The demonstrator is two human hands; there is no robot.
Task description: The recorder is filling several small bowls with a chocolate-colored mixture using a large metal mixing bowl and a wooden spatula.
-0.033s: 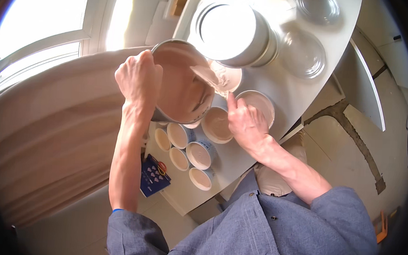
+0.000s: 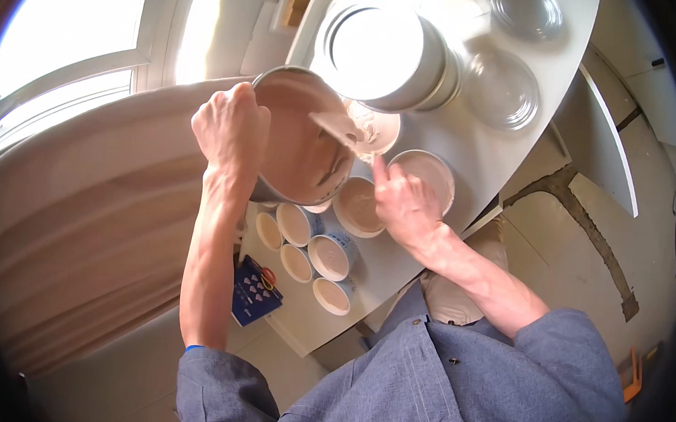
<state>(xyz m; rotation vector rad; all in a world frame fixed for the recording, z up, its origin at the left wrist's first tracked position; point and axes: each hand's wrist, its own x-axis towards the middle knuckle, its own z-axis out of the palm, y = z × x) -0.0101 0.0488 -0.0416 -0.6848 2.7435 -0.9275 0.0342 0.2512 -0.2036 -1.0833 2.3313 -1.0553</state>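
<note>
The right hand's (image 2: 410,204) fingers curl around a spatula (image 2: 334,127), index finger stretched toward its blade; the left hand (image 2: 231,131) is a closed fist at the rim of a tilted pot (image 2: 287,150), its exact grip hidden. The spatula crosses the pot's edge above a far bowl (image 2: 382,125). Two nearer bowls, left (image 2: 360,205) and right (image 2: 431,172), and five paper cups (image 2: 329,255) hold pinkish-beige mixture, uncovered. Portioning looks mostly done; smears inside the pot seemingly remain.
</note>
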